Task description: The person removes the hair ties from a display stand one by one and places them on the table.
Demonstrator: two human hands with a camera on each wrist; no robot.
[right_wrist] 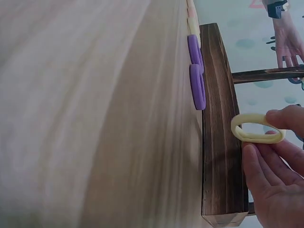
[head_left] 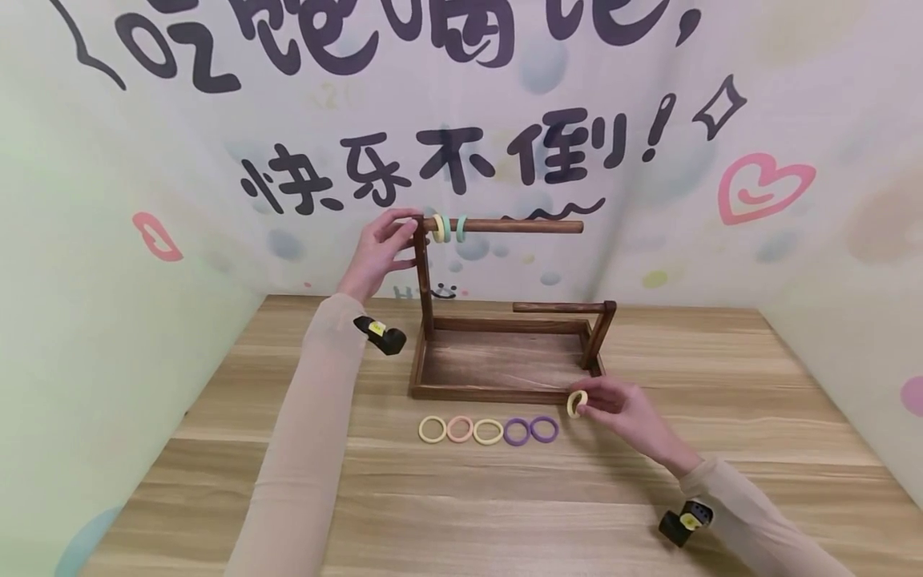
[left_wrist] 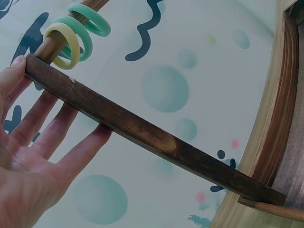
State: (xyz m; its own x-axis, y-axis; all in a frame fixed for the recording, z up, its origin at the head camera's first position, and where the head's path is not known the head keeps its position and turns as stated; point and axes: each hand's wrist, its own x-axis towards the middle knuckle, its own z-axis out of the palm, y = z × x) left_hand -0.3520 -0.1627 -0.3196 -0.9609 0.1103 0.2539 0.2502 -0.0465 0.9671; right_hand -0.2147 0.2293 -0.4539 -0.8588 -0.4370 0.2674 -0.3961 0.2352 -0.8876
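Observation:
My left hand (head_left: 382, 250) holds the tall post (head_left: 425, 292) of a dark wooden rack near its top, thumb at the upper end and fingers reaching behind. On the upper bar (head_left: 526, 227) by that post hang a yellow ring (left_wrist: 72, 45) and two mint-green rings (left_wrist: 95, 21). With thumb and fingertips, my right hand (head_left: 634, 417) pinches a pale yellow ring (right_wrist: 259, 139), near the front right corner of the rack's tray (head_left: 497, 393). To its left, several rings lie in a row: yellow (head_left: 421, 430), pink (head_left: 449, 429), another yellow, then two purple ones (right_wrist: 197, 88).
A lower bar (head_left: 558, 308) runs leftward from a short post (head_left: 598, 336) at the tray's right end, with no ring on it. Behind the wooden table (head_left: 505, 513) hangs a printed backdrop (head_left: 324, 256) with large dark lettering.

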